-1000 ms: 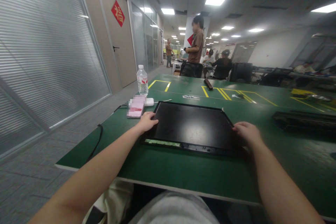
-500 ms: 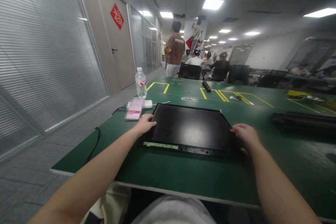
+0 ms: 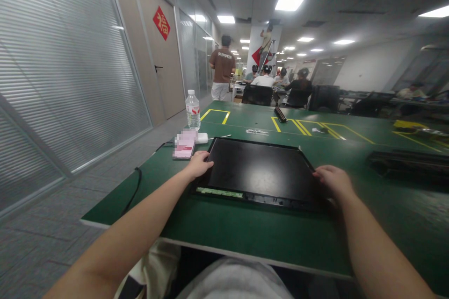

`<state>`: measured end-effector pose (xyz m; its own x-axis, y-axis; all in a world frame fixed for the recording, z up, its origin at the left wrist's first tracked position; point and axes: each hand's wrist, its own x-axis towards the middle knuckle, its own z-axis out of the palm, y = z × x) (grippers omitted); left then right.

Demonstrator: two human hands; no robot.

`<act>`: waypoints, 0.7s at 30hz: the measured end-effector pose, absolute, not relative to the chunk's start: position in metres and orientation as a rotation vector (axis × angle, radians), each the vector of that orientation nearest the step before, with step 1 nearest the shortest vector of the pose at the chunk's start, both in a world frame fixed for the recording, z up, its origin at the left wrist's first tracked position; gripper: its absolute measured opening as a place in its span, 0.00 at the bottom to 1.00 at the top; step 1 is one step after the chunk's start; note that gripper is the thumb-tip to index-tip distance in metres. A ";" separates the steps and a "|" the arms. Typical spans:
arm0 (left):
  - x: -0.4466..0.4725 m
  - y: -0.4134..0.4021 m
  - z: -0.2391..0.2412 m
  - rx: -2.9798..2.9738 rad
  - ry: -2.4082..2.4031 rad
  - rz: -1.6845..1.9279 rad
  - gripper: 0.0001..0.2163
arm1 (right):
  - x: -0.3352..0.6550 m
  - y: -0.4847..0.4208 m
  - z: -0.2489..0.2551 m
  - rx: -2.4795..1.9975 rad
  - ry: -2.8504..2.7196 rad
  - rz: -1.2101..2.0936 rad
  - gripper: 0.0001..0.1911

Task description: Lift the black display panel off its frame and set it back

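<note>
The black panel (image 3: 257, 170) lies flat on the green table (image 3: 245, 233), near its front edge, straight ahead of me. I have the left hand (image 3: 198, 164) on its left rim and the right hand (image 3: 333, 181) on its right rim, fingers bent and close together; whether they clamp underneath I cannot tell. Just left sit a pink phone (image 3: 184, 145) and a white charger (image 3: 202, 138), with a water bottle (image 3: 192, 110) behind them
</note>
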<state>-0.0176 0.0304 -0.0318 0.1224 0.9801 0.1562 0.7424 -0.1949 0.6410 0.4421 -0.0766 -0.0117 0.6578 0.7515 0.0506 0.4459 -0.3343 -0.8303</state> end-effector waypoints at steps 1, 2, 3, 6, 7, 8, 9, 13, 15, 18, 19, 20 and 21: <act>-0.017 0.030 -0.031 2.002 1.694 0.768 0.20 | 0.443 -0.076 -0.012 -1.987 -0.936 0.424 0.10; -0.016 0.029 -0.030 2.003 1.719 0.749 0.20 | 0.443 -0.076 -0.013 -1.992 -0.940 0.419 0.10; -0.015 0.028 -0.029 2.006 1.740 0.735 0.20 | 0.443 -0.076 -0.013 -1.999 -0.939 0.418 0.10; -0.013 0.027 -0.027 2.026 1.774 0.708 0.20 | 0.443 -0.075 -0.012 -2.020 -0.924 0.433 0.10; -0.013 0.027 -0.027 2.034 1.779 0.703 0.20 | 0.443 -0.075 -0.012 -2.024 -0.922 0.436 0.10; -0.012 0.027 -0.027 2.039 1.782 0.700 0.20 | 0.443 -0.075 -0.011 -2.032 -0.922 0.438 0.10; -0.013 0.027 -0.027 2.041 1.784 0.697 0.21 | 0.443 -0.075 -0.011 -2.041 -0.926 0.435 0.10; -0.014 0.029 -0.029 2.049 1.767 0.691 0.23 | 0.444 -0.075 -0.013 -2.065 -0.973 0.392 0.10; -0.015 0.029 -0.029 2.069 1.757 0.681 0.23 | 0.444 -0.075 -0.014 -2.071 -0.989 0.379 0.10; -0.015 0.029 -0.028 2.091 1.760 0.669 0.22 | 0.444 -0.075 -0.013 -2.102 -0.992 0.385 0.11; -0.015 0.029 -0.028 2.097 1.762 0.668 0.22 | 0.444 -0.075 -0.012 -2.115 -0.997 0.378 0.11; -0.015 0.029 -0.028 2.104 1.764 0.667 0.21 | 0.443 -0.076 -0.011 -2.129 -1.003 0.368 0.10; -0.016 0.030 -0.028 2.114 1.762 0.668 0.21 | 0.443 -0.076 -0.010 -2.138 -1.013 0.356 0.10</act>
<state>-0.0155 0.0298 -0.0280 0.1357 0.9787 0.1541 0.8350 -0.1967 0.5139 0.4427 -0.0759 -0.0103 0.6511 0.7568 0.0579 0.5542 -0.4219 -0.7176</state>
